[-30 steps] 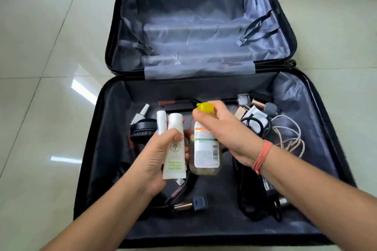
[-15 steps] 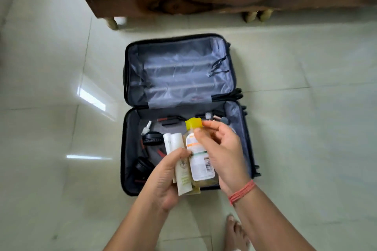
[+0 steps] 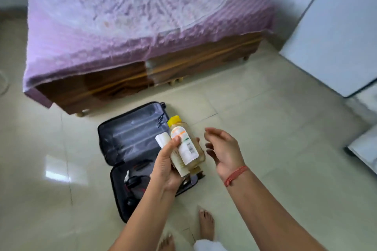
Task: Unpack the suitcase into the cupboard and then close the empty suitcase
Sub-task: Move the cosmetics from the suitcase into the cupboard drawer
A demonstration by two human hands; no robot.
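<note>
A: Hands first, quick.
B: The left hand (image 3: 165, 169) grips two things at once: a clear bottle (image 3: 188, 146) with a yellow cap (image 3: 173, 120) and a white tube (image 3: 163, 138), with the thumb across the front of both. The right hand (image 3: 224, 151) is just beside the bottle without touching it, fingers loosely spread, holding nothing.
A: Bottle's long axis?
B: The cap points up and away toward the bed (image 3: 130, 26) and the base sits down in the palm, tilted a little left. The tube lies along the bottle's left side, touching it.
A: Suitcase?
B: The suitcase (image 3: 130, 140) lies open on the floor (image 3: 275, 138), below the hands and to their left, near the bed's near edge. The far half shows only grey lining. The near half holds headphones (image 3: 135, 182) and small bits I can't name. Part of it is hidden behind the left hand.
A: So it isn't empty. Cupboard?
B: Not sure. A tall white panel (image 3: 336, 26) stands at the right, well apart from the hands. I take it for the cupboard, but no shelf is in view.
A: What does the next move turn on?
B: If that's it, the target lies to the right and ahead of the hands. The load is in the left hand and the free right hand is the nearer one. My guess is the right opens or steadies while the left delivers. With two things in one grip, the tube could slip.
A: Progress?
B: Partway, I'd judge. Closing the suitcase isn't due yet.
</note>
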